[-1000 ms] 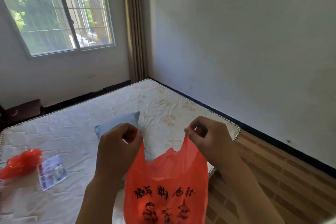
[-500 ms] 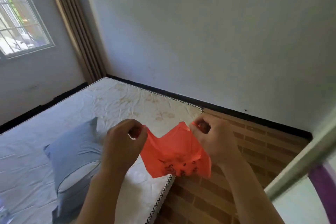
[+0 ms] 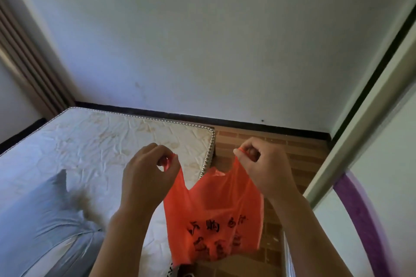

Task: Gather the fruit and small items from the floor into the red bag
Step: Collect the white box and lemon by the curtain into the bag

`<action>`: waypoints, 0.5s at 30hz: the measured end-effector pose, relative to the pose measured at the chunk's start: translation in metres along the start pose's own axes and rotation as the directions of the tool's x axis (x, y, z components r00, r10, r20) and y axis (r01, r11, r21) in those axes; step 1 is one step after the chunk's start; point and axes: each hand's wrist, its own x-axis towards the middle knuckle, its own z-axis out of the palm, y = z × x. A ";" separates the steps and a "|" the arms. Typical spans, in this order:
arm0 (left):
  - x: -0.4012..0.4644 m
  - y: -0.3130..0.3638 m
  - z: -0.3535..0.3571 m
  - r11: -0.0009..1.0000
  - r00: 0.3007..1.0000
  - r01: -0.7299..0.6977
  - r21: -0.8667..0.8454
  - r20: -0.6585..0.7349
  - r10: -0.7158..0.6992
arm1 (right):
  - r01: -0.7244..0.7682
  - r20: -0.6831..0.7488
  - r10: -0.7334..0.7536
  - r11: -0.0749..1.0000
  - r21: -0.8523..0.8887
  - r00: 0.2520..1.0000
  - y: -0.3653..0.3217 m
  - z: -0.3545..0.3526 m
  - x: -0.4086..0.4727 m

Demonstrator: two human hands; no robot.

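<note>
The red bag, thin orange-red plastic with black printed characters, hangs flat between my two hands in front of me. My left hand pinches its left handle. Its right handle is pinched by my right hand. The bag hangs over the mattress corner and the floor beside it. No fruit or small items show in this view.
A bare white mattress fills the left, with a grey-blue pillow on it. Brown brick-patterned floor runs along the white wall. A sliding door frame with a purple band stands at the right. A curtain hangs far left.
My view has swung right, away from the window toward the wall and door frame. The bag, bunched up half a second ago, now hangs stretched downward between my hands.
</note>
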 end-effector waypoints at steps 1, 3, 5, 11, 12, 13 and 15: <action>0.007 0.000 0.007 1.000 1.000 -0.014 -0.015 0.007 0.014 | -0.003 -0.009 0.003 1.000 -0.018 1.000 0.003 -0.002 0.004; 0.023 -0.002 0.024 0.998 0.999 -0.047 -0.051 0.024 0.048 | -0.017 -0.035 0.015 0.998 -0.062 0.999 0.010 -0.005 0.014; 0.041 -0.005 0.041 0.994 0.997 -0.064 -0.093 0.043 0.068 | -0.026 -0.072 0.019 0.994 -0.109 0.997 0.016 -0.010 0.025; 0.102 -0.021 0.077 0.981 0.990 -0.101 -0.165 0.080 0.115 | -0.070 -0.149 0.038 0.973 -0.220 0.988 0.025 -0.009 0.073; 0.112 -0.026 0.080 0.979 0.989 -0.109 -0.172 0.079 0.124 | -0.063 -0.149 0.026 0.966 -0.249 0.988 0.027 -0.005 0.082; 0.122 -0.032 0.084 0.977 0.988 -0.113 -0.179 0.080 0.129 | -0.051 -0.141 0.010 0.956 -0.288 0.990 0.028 0.000 0.092; 0.139 -0.044 0.094 0.975 0.987 -0.115 -0.190 0.094 0.134 | -0.034 -0.104 -0.004 0.929 -0.369 0.995 0.032 0.008 0.108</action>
